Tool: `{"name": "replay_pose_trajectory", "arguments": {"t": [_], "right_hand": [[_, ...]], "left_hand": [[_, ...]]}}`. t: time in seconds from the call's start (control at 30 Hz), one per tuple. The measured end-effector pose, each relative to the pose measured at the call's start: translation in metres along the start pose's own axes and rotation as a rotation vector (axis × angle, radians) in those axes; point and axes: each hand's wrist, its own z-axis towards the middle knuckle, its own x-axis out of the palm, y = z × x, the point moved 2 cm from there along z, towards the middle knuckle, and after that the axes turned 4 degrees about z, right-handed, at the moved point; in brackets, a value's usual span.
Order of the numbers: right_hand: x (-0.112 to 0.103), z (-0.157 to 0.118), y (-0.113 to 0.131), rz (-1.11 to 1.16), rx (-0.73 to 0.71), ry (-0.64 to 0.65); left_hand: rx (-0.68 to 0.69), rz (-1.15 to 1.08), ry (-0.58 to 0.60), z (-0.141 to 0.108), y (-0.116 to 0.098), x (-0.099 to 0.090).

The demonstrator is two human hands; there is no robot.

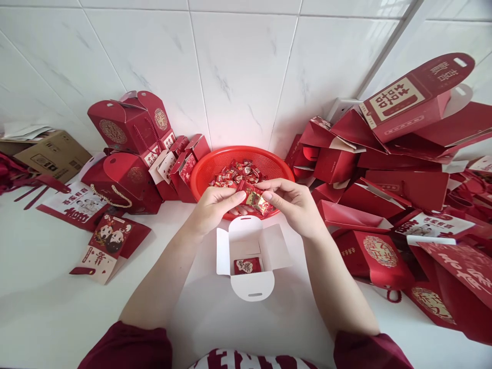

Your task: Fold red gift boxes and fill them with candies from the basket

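Observation:
Between my two hands is a red and gold candy packet (257,199), held just over the near rim of a red plastic basket (203,171). My left hand (216,207) pinches its left end with the thumb on top. At its right end, the thumb and fingers of my right hand (294,205) grip it. Several small red wrapped candies (246,171) lie in the basket. Below my hands stands an open white-lined gift box (251,287), its flaps folded outward. Inside it, near the front wall, rests a small red packet (247,265) with white lettering.
Red gift boxes (125,177) stand at the left, beside a folded printed box (105,246) and a brown carton (49,156). A large heap of red boxes (400,189) fills the right side. White wall tiles (242,66) rise behind the white table (34,302).

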Motion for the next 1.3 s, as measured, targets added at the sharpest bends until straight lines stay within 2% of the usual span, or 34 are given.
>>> {"name": "replay_pose_trajectory", "arguments": {"t": [0.27, 0.47, 0.67, 0.77, 0.9, 0.97, 1.07, 1.2, 1.3], "right_hand": [[-0.002, 0.002, 0.0, 0.012, -0.007, 0.028], [-0.005, 0.003, -0.003, -0.037, -0.016, 0.027], [-0.004, 0.004, -0.007, -0.041, 0.022, 0.064], [-0.002, 0.003, -0.01, -0.064, 0.012, 0.123], [-0.004, 0.0, -0.011, -0.129, -0.005, 0.095], [-0.006, -0.003, -0.007, -0.137, 0.001, 0.095], [-0.009, -0.01, 0.002, -0.163, 0.034, 0.175], [0.001, -0.02, 0.012, -0.251, 0.074, 0.453], [0.017, -0.026, 0.003, -0.554, 0.124, 0.649]], "left_hand": [[0.047, 0.186, -0.005, 0.001, -0.001, -0.004], [0.032, 0.147, 0.047, 0.0, -0.001, -0.002], [0.075, 0.225, -0.075, 0.002, 0.003, 0.005], [0.091, 0.358, -0.121, -0.001, -0.002, 0.009], [0.025, 0.744, -0.17, -0.01, -0.015, 0.003], [-0.057, 0.907, -0.082, -0.014, -0.018, -0.004], [-0.134, 0.997, 0.154, -0.015, -0.013, -0.012], [-0.12, 0.946, 0.348, -0.009, 0.0, -0.016], [-0.125, 0.882, 0.405, -0.005, 0.006, -0.016]]}}
